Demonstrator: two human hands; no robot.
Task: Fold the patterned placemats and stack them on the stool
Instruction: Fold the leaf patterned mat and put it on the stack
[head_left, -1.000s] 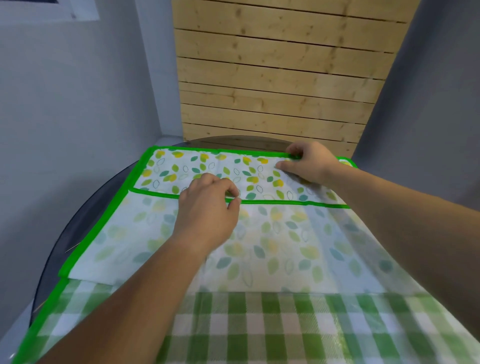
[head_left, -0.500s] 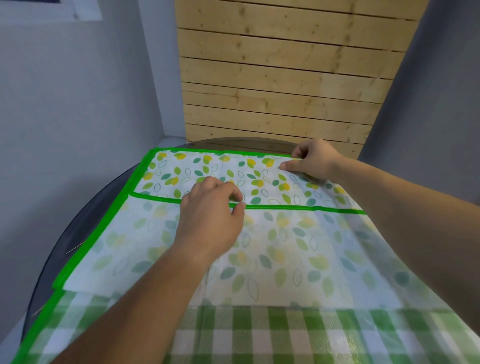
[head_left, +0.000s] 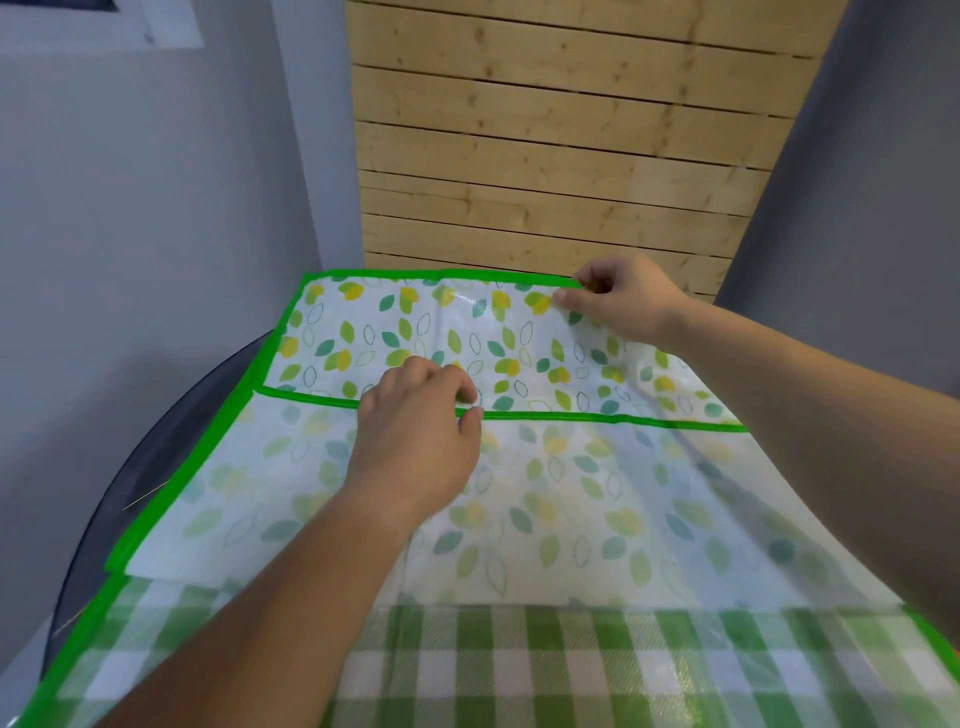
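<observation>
A leaf-patterned placemat (head_left: 415, 332) with a green border lies across a dark round table, partly folded so its pale underside (head_left: 571, 509) faces up nearer me. My left hand (head_left: 421, 431) pinches the green folded-over edge near the middle. At the far green edge, my right hand (head_left: 618, 301) pinches the mat and holds it lifted off the table. A green-and-white checked placemat (head_left: 519, 670) lies underneath, closest to me. The stool is not in view.
The dark round table (head_left: 150, 467) shows bare at the left. Behind it stand a wooden slatted panel (head_left: 561, 156) and grey walls on both sides.
My right hand has raised the far edge of the leaf mat and drawn it up and back. My left hand has kept its pinch on the folded edge.
</observation>
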